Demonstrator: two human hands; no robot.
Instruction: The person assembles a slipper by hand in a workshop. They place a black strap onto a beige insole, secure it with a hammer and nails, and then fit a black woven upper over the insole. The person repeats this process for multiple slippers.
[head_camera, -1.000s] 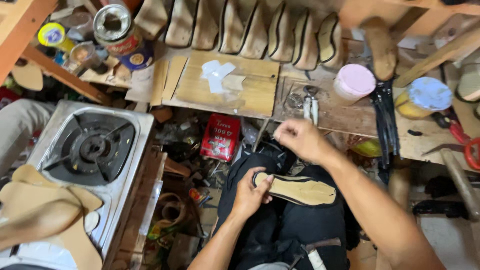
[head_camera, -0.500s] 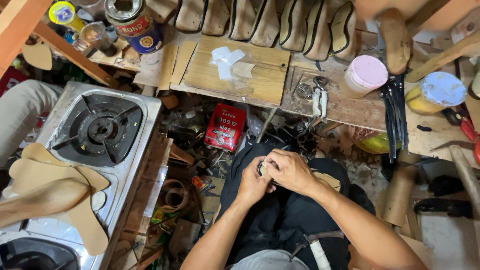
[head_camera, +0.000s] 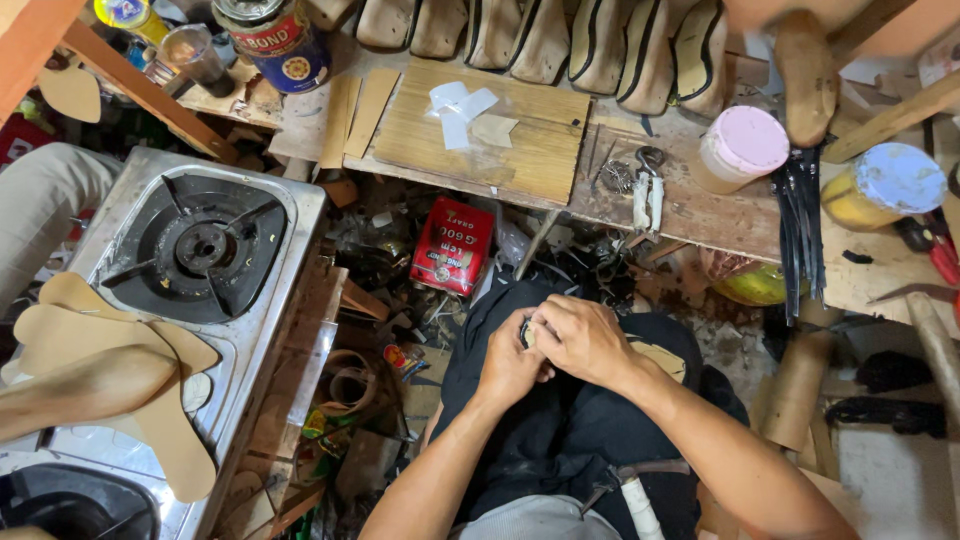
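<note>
A flat, tan, sole-shaped piece of leather or board with a dark edge (head_camera: 655, 358) is held over the lap of a person in black trousers, and most of it is hidden beneath the two hands; only its far end shows, past the right wrist. The left hand (head_camera: 508, 362) is curled shut around the near end of the piece, and the right hand (head_camera: 585, 340) is closed over it from above, fingers folded down against the left hand, so that both hands are pressed together on the same end. The piece is judged to be light and thin, stiff enough to keep its outline yet likely to flex along its length, with a dry, matt face that should not slip. It is probably best taken at the narrow end or along the edges, where the thumb and fingers can pinch it flat without creasing it. What is being done at the covered end cannot be told. Just beyond the knees a red rectangular tin (head_camera: 453, 245) lies among scraps on the floor, and a wooden board (head_camera: 520, 150) with white paper pieces rests on the low bench behind. A steel gas stove (head_camera: 290, 250) stands to the left, with similar tan cut-outs (head_camera: 150, 400) stacked on its near end.
</note>
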